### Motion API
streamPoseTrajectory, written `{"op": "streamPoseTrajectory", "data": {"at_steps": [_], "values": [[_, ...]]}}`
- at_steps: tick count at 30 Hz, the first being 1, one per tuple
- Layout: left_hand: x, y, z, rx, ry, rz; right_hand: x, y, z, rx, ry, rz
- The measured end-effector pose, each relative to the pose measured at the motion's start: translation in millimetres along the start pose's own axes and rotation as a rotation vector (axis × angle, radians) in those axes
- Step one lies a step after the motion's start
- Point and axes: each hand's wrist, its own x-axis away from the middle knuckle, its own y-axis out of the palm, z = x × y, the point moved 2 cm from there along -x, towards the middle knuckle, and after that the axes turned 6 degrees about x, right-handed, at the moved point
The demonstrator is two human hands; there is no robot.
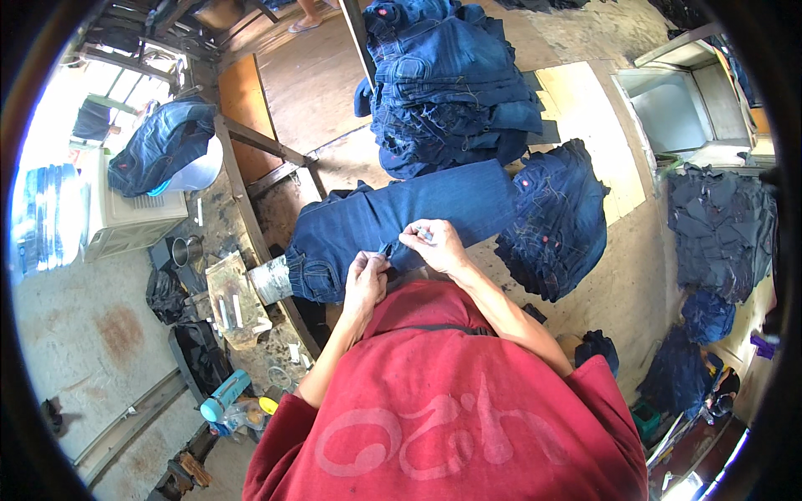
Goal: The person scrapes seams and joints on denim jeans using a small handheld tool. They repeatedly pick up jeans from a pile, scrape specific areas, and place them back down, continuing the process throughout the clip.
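One pair of stretched jeans [426, 200]: dark blue, laid lengthwise before me; one pale cylinder [269, 280] shows at its gathered left end.
Two hands, both mine: at the near side of the stretched jeans, close to each other but apart.
Left hand [365, 280]: fingers bent, tips drawn together on one small blue bit [387, 250]; cloth or thread, I cannot tell which.
Right hand [439, 248]: fingers curled well in, holding one small pale object [425, 235] whose kind I cannot make out.
One stack of jeans [451, 92]: just beyond the stretched jeans; many layers, too overlapped for me to count.
One heap of jeans [558, 225]: at the right end of the stretched jeans.
One dark cloth pile [723, 230]: well to the right of the stretched jeans.
One metal cup [186, 250]: left of the stretched jeans, beyond the cylinder.
One turquoise bottle [225, 395]: left of the stretched jeans and nearer to me.
One sandalled foot [306, 23], another person's: far beyond the stretched jeans.
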Motion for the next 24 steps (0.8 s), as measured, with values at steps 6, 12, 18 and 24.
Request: {"op": "streamPoseTrajectory", "data": {"at_steps": [6, 12, 18, 24], "values": [[4, -4, 9, 0.13, -0.143, -0.041, 1, 1, 4, -0.026, 0.039, -0.015], [-9, -38, 54, -0.573, 0.709, 0.27, 5, -53, 49, -0.137, -0.041, 0.295], [-114, -138, 107, -1.353, -0.082, 0.464, 39, -164, 141, -0.39, 0.776, 0.682], [-116, -113, 121, -0.845, 0.714, 0.343, -4, -164, 198, -0.706, 0.753, 0.568]]}}
